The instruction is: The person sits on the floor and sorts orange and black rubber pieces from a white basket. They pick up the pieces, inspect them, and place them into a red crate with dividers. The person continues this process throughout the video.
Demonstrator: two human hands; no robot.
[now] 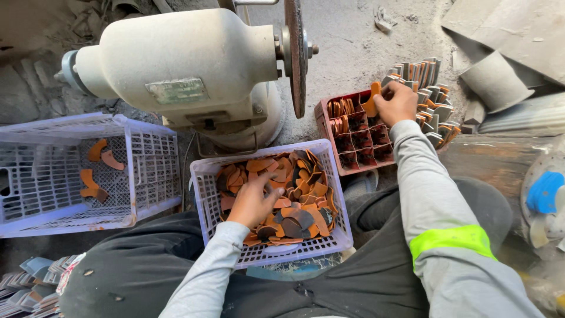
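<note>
Dusty concrete floor, grinder overhead. My left hand rests spread in the lilac plastic basket of curved orange leather pieces. My right hand pinches 1 piece over the red divided tray. Best slotted upright, edges aligned.

grinder behind two baskets; divided tray right of grinder, stacked pieces beyond tray.

2 pale lilac plastic baskets, 1 red divided tray, 1 grinding machine with 1 disc, 4 curved orange pieces in the left basket, 2 hands
</note>
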